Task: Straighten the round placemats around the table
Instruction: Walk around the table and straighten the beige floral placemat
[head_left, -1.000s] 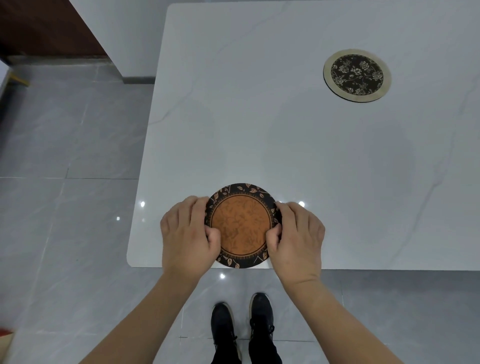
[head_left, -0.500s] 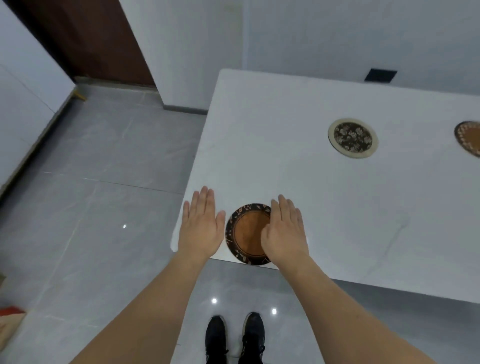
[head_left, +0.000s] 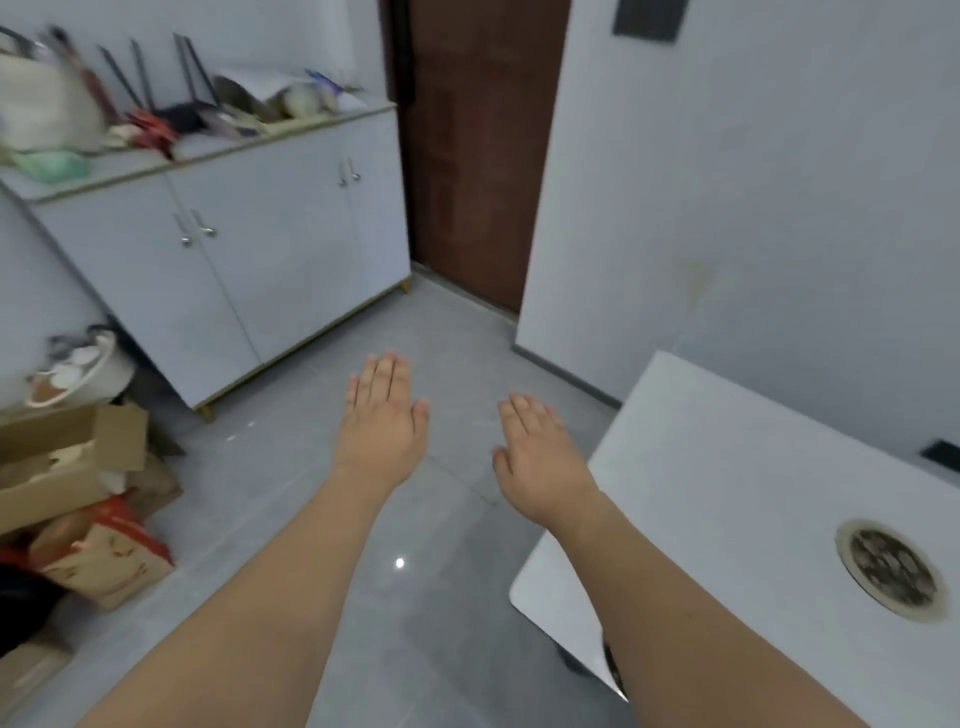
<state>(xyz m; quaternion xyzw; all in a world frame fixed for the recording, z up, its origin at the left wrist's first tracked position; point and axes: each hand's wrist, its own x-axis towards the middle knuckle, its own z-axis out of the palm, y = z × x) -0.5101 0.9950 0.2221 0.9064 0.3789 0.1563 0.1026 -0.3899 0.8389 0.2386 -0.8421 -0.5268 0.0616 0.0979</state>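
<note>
A round placemat (head_left: 891, 569) with a pale gold rim and dark flowered centre lies on the white marble table (head_left: 737, 493) at the right. My left hand (head_left: 382, 423) hovers flat over the grey floor, left of the table, fingers stretched and holding nothing. My right hand (head_left: 540, 457) is also flat and empty, just off the table's left edge. The orange placemat is hidden, with only a dark sliver showing behind my right forearm at the table's near corner.
A white cabinet (head_left: 249, 244) with clutter on top stands at the left. Cardboard boxes and bags (head_left: 78, 499) pile on the floor at the far left. A brown door (head_left: 478, 156) is straight ahead. A white wall (head_left: 753, 208) backs the table.
Both hands have lifted off the orange placemat and now hang over the floor. The view has swung left and up, away from the table toward the cabinet and door.
</note>
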